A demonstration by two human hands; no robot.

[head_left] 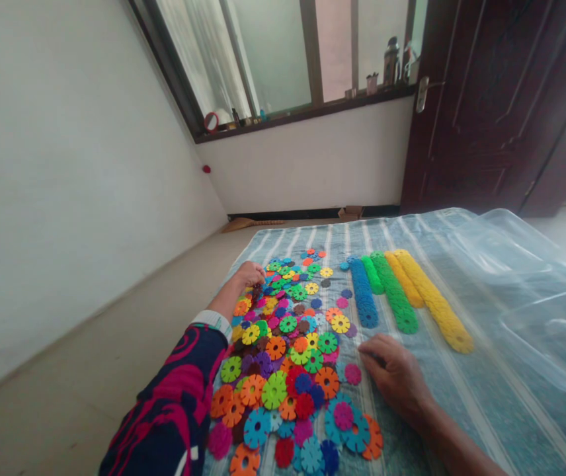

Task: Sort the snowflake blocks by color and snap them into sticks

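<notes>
A heap of flat, notched plastic discs (pixel 287 350) in many colours lies on a striped blue-green cloth (pixel 461 410). My left hand (pixel 249 273) reaches to the heap's far left edge, fingers curled down onto the discs; what they grip is hidden. My right hand (pixel 396 375) rests on the cloth right of the heap, fingers bent, near a pink disc (pixel 353 374). Beyond it lie sorted rows: a blue row (pixel 363 295), green rows (pixel 393 291) and yellow rows (pixel 432 299).
Clear plastic tubs (pixel 545 330) sit on the cloth at the right. A white wall runs along the left, a window sill (pixel 307 109) with small items is ahead, and a dark wooden door (pixel 491 99) stands at the right.
</notes>
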